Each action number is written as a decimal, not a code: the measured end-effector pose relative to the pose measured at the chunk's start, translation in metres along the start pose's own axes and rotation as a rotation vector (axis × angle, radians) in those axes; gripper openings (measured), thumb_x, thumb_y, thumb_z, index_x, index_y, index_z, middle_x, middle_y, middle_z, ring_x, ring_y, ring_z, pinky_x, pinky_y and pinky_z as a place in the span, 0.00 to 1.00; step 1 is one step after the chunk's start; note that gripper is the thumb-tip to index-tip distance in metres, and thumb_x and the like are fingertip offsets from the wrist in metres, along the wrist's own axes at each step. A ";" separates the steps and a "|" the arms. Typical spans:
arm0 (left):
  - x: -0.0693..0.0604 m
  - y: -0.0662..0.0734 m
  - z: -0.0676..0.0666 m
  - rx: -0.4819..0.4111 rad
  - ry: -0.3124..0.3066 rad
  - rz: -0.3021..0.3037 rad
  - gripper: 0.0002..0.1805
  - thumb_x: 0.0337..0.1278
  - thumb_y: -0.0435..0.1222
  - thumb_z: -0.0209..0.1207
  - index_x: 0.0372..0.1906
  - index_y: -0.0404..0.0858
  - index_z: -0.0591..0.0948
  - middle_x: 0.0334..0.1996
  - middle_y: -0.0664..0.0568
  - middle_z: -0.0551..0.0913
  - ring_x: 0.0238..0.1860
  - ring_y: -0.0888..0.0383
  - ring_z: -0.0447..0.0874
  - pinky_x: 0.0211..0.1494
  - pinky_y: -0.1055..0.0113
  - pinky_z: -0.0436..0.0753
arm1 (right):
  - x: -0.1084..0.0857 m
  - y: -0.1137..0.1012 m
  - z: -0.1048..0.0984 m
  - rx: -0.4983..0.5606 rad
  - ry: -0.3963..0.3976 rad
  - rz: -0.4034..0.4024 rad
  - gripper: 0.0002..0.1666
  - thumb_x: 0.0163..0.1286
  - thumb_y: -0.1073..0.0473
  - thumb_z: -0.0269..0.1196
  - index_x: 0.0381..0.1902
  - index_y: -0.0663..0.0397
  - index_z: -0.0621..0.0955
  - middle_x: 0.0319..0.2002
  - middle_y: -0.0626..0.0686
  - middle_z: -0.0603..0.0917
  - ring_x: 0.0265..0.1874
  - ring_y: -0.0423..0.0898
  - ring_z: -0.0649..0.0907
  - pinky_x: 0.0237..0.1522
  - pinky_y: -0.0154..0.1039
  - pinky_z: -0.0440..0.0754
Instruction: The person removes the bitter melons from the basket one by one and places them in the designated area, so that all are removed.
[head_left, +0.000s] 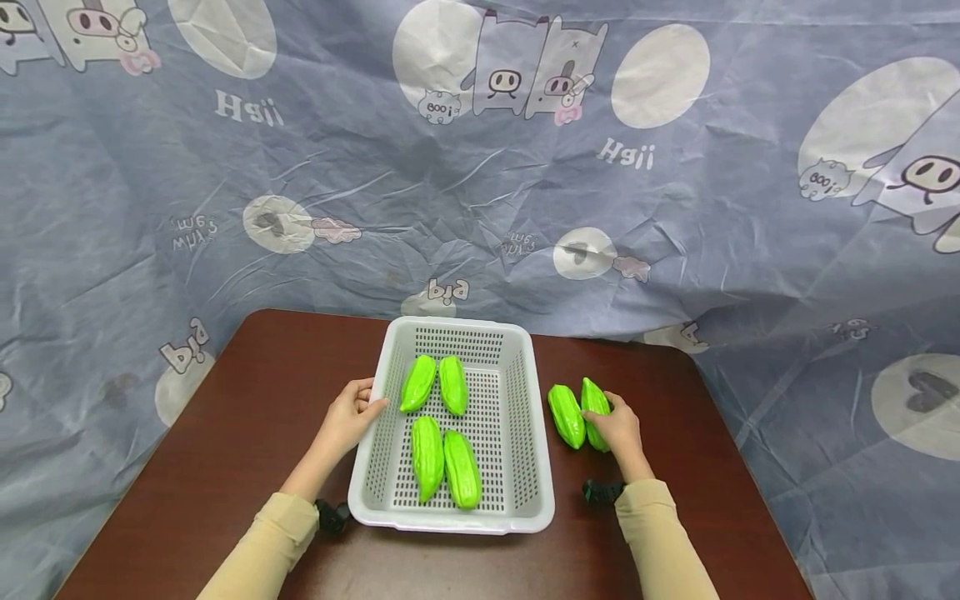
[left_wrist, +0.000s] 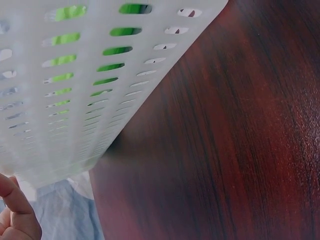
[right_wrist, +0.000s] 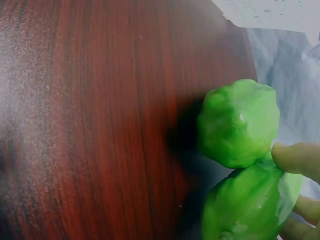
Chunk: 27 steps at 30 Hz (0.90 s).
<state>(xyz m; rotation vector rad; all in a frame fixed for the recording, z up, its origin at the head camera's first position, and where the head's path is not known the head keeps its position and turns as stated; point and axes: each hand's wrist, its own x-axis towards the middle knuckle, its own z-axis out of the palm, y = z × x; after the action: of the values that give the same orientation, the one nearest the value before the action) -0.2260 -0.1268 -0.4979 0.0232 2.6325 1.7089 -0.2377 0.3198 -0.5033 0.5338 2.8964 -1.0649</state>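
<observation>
A white plastic basket (head_left: 450, 522) with slotted walls stands on the table, holding several bright green, ridged bitter melons (head_left: 427, 458) in two loose rows. My left hand (head_left: 354, 414) grips the basket's left rim; its curled fingers show at the lower left of the left wrist view. To the right of the basket, two more bitter melons lie side by side. My right hand (head_left: 624, 432) holds the right-hand bitter melon (head_left: 594, 393) between thumb and fingers, partly covering it. The other bitter melon (right_wrist: 240, 122) touches it and is not held.
The dark red-brown wooden table (head_left: 285, 367) has rounded far corners. A grey-blue cloth with cartoon prints (head_left: 450, 200) hangs behind it and along both sides. Dark wrist straps (head_left: 602, 492) sit below both hands.
</observation>
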 end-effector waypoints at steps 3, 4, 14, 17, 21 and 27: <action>0.000 -0.001 0.000 0.000 -0.007 0.002 0.28 0.66 0.35 0.61 0.67 0.28 0.67 0.48 0.36 0.80 0.38 0.54 0.85 0.37 0.62 0.86 | -0.001 0.000 0.001 -0.011 -0.020 0.000 0.42 0.67 0.54 0.62 0.72 0.69 0.62 0.67 0.74 0.66 0.63 0.70 0.69 0.63 0.63 0.70; 0.000 -0.001 0.000 -0.002 -0.007 -0.003 0.28 0.66 0.35 0.61 0.67 0.29 0.68 0.48 0.37 0.80 0.39 0.53 0.85 0.37 0.62 0.86 | -0.001 0.000 0.001 -0.013 -0.028 0.001 0.41 0.68 0.54 0.62 0.72 0.69 0.61 0.67 0.74 0.66 0.64 0.70 0.69 0.64 0.63 0.70; -0.001 -0.001 0.002 -0.017 -0.012 -0.007 0.28 0.66 0.36 0.60 0.67 0.30 0.67 0.49 0.37 0.80 0.41 0.50 0.86 0.39 0.59 0.87 | -0.001 0.004 0.002 -0.025 -0.083 -0.009 0.41 0.72 0.53 0.57 0.72 0.72 0.59 0.69 0.76 0.62 0.67 0.72 0.65 0.66 0.64 0.66; -0.002 -0.001 0.001 -0.015 -0.016 -0.002 0.28 0.66 0.35 0.60 0.67 0.29 0.67 0.49 0.37 0.80 0.40 0.50 0.86 0.39 0.59 0.87 | -0.002 0.005 0.003 -0.025 -0.077 -0.015 0.40 0.72 0.52 0.56 0.72 0.72 0.59 0.69 0.76 0.63 0.67 0.71 0.65 0.66 0.64 0.66; -0.002 0.000 0.001 -0.014 -0.016 -0.002 0.29 0.66 0.34 0.60 0.67 0.29 0.67 0.49 0.36 0.80 0.40 0.51 0.86 0.39 0.59 0.87 | -0.003 0.005 0.003 -0.016 -0.070 -0.018 0.40 0.73 0.51 0.56 0.72 0.72 0.59 0.69 0.75 0.62 0.67 0.71 0.65 0.68 0.63 0.65; -0.001 0.000 0.000 -0.012 -0.011 -0.008 0.29 0.66 0.34 0.60 0.67 0.29 0.67 0.49 0.36 0.80 0.39 0.50 0.86 0.38 0.60 0.87 | -0.004 0.002 -0.001 0.012 -0.055 -0.031 0.40 0.73 0.51 0.56 0.72 0.72 0.59 0.68 0.75 0.64 0.67 0.70 0.65 0.68 0.62 0.65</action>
<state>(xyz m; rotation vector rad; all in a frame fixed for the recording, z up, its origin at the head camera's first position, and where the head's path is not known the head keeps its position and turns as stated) -0.2251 -0.1266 -0.4976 0.0219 2.6104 1.7175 -0.2333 0.3206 -0.5036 0.4544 2.8615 -1.0828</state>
